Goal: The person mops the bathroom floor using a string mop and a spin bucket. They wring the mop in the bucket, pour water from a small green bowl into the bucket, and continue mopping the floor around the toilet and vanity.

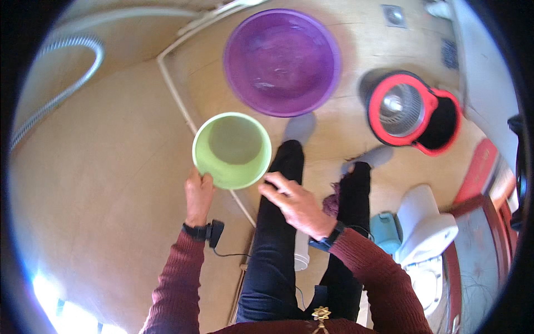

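A light green bucket [228,177] is held in front of me, and I look down into its round mouth. My left hand [199,195] is closed on its near left rim. At the near right of the rim is my right hand [297,206], its fingers apart and stretched toward the bucket; whether the fingertips touch it I cannot tell. Inside, the bottom looks greyish, and I cannot make out whether that is water. Beyond the bucket, a large purple basin [236,83] stands on the floor, with shiny ripples like water in it.
To the right stands a red and black mop bucket [414,129] with a metal spin basket. A white toilet [425,231] and a small blue bin [385,234] are at the near right. A floor drain [394,16] lies far right; a shower hose [61,100] hangs at left.
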A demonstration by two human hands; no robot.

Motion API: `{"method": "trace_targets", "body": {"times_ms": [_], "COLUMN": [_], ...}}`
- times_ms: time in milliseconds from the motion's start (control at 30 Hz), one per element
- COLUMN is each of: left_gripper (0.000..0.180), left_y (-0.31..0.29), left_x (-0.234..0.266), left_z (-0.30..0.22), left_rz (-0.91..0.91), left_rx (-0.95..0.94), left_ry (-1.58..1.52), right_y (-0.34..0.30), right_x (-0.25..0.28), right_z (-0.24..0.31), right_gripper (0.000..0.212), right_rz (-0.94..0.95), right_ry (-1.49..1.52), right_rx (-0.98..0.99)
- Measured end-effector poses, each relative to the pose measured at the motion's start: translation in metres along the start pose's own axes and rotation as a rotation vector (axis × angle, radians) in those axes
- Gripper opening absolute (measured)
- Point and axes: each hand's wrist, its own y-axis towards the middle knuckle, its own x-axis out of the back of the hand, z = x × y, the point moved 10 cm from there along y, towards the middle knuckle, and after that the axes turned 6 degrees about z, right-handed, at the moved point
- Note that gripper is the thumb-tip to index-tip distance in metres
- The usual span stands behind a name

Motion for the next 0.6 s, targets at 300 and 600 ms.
{"method": "trace_targets", "body": {"times_ms": [300, 600], "left_gripper": [0.01, 0.015], "left_y": [-0.036, -0.082], "left_x": [-0.117, -0.258], "left_z": [-0.136, -0.233], "left_rz": [0.302, 0.606], "left_rx": [-0.262, -0.234], "left_ry": [0.16, -0.119], "right_y": [-0.098, -0.226], "right_x": [0.073, 0.164], "right_z": [-0.021, -0.039], "right_gripper": [0.038, 0.022], "right_rz": [-0.268, -0.583], "right_ry": [-0.267, -0.269], "right_rx": [-0.205, -0.349]}}
